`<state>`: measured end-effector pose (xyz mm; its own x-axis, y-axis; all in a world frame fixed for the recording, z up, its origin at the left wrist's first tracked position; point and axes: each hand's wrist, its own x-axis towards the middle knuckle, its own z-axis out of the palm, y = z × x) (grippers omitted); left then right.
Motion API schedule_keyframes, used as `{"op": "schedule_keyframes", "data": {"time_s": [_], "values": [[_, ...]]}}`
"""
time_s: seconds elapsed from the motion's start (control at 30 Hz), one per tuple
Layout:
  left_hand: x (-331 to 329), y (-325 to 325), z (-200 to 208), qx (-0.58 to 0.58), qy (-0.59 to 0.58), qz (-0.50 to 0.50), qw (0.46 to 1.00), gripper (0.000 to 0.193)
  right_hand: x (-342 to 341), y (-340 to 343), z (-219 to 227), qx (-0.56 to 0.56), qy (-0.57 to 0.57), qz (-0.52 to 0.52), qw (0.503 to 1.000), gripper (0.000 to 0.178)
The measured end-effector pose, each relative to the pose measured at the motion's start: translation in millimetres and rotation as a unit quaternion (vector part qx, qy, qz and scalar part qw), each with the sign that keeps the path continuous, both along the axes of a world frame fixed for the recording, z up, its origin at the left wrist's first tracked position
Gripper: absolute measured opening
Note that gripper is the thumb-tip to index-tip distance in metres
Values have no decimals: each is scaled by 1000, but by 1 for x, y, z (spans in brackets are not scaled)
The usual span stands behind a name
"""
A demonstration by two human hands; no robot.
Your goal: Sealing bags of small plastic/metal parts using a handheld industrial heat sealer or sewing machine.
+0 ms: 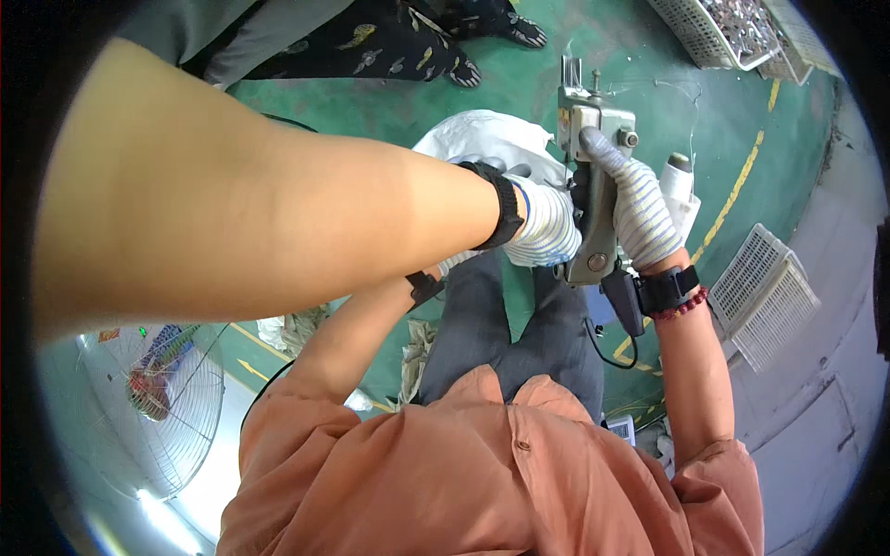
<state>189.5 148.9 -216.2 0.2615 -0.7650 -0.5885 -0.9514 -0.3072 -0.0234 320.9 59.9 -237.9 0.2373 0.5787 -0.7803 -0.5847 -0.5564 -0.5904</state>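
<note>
Apparently mid-stitching, the right hand (pixel 643 208) grips a grey metal sewing machine (pixel 601 202) by white cloth (pixel 484 134), left hand (pixel 456 264) too hidden to tell.

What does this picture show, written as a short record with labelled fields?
Right hand: striped glove, on the grey machine, thumb across it
Left hand: mostly hidden behind a co-worker's forearm
Co-worker's hand: striped glove, at the machine's left side
Left of the machine: white cloth
Right side: white plastic baskets
Lower left: wire-caged fan
Floor: green, yellow markings
</note>
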Motion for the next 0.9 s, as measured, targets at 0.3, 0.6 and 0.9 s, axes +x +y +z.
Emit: {"op": "schedule_keyframes", "data": {"time_s": [0.3, 0.6, 0.9], "values": [[-22, 14, 15, -30, -55, 15, 998, 25, -6, 1, 1, 9, 7, -4, 1000, 35], [-128, 0, -87, -76, -242, 466, 847, 23, -14, 5, 19, 10, -87, 50, 995, 48], [-168, 7, -120, -261, -151, 776, 554, 22, -14, -72, -35, 74, -97, 36, 992, 61]]}}
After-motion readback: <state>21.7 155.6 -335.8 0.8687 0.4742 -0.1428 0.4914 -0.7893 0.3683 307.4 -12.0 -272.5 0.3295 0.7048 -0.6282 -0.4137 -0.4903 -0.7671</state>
